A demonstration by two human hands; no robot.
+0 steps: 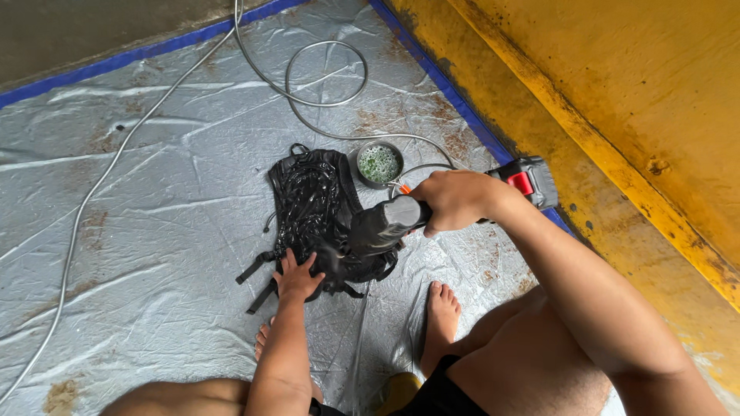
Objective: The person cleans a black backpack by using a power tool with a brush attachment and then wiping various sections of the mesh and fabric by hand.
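Grey tarp (154, 231) covers the floor, wet and wrinkled; bare feet could slip on it. Black backpack (320, 219) lies flat mid-tarp. Left hand (297, 279) presses its lower edge, palm flat, fingers spread, close to the spray. Right hand (455, 200) closes its grip around the spray gun (401, 219), nozzle down on the fabric. Hose (308, 92) loops near the soapy bowl (379, 163); a tug could tip it.

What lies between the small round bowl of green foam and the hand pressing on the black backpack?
The wet black backpack itself fills that stretch, from bowl to left hand, in the head view.
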